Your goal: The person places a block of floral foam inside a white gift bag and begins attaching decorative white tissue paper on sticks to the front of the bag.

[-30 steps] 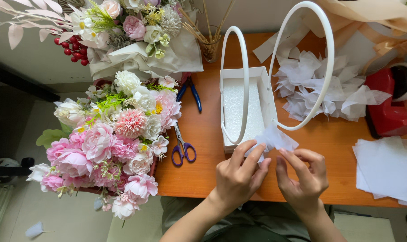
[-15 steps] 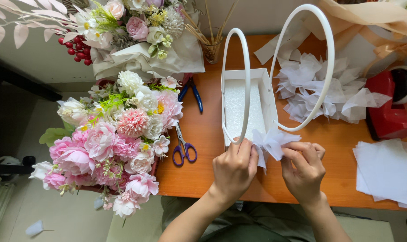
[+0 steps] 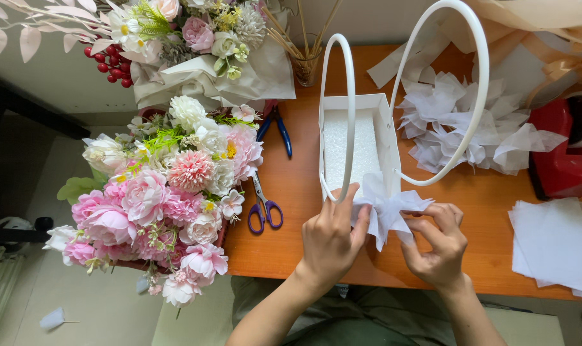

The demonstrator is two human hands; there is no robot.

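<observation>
A white box-shaped basket [image 3: 388,131] with two tall hoop handles stands on the orange table [image 3: 304,192], with white foam inside. At its near edge sits a bunch of white tissue paper [image 3: 388,206]. My left hand [image 3: 332,240] presses against the basket's near corner and pinches the tissue from the left. My right hand [image 3: 437,243] holds the tissue from the right with its fingertips. Both hands are closed on the paper.
Purple-handled scissors [image 3: 263,208] and blue-handled pliers [image 3: 278,128] lie left of the basket. Pink and white flowers [image 3: 169,198] crowd the table's left edge. A pile of tissue pieces [image 3: 477,128] lies behind right, a red object [image 3: 560,160] and flat white sheets [image 3: 554,247] at the right.
Both hands have moved forward with the tissue bunch, from just in front of the basket to its near edge. The fingers have closed more tightly on the paper.
</observation>
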